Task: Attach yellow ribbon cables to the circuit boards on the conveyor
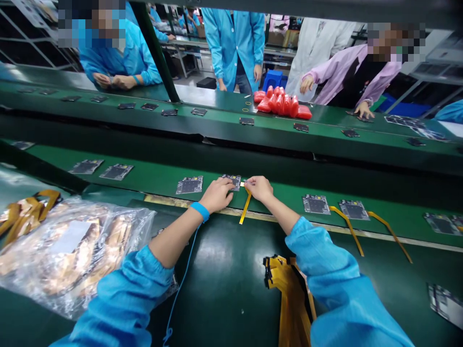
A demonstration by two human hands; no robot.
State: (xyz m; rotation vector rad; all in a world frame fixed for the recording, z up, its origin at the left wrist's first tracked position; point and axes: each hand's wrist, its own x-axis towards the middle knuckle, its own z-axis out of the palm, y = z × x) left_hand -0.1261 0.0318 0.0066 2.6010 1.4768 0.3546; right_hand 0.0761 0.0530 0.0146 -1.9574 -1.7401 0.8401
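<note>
At the far left a clear plastic bag [68, 250] of amber strips lies on the dark bench [224, 270], well apart from the hands. On the green belt [152, 178] beyond the bench edge, two boards [101, 169] lie left of the work, then another board [189, 185] just beside the left hand [217, 194]. That hand rests flat, fingers curled down, pressing on a small circuit board [233, 180]. The right hand [257, 187] pinches the top end of a yellow ribbon strip [246, 206] right at the board's edge; the strip hangs back across the belt's brass rim [325, 226] toward the bench. A stack of yellow strips [285, 284] lies near the right sleeve. Further right, two boards [334, 206] with strips already attached lie on the belt. Across the line, red packets [282, 102] sit by other people's hands. The bench between the forearms lies bare.
</note>
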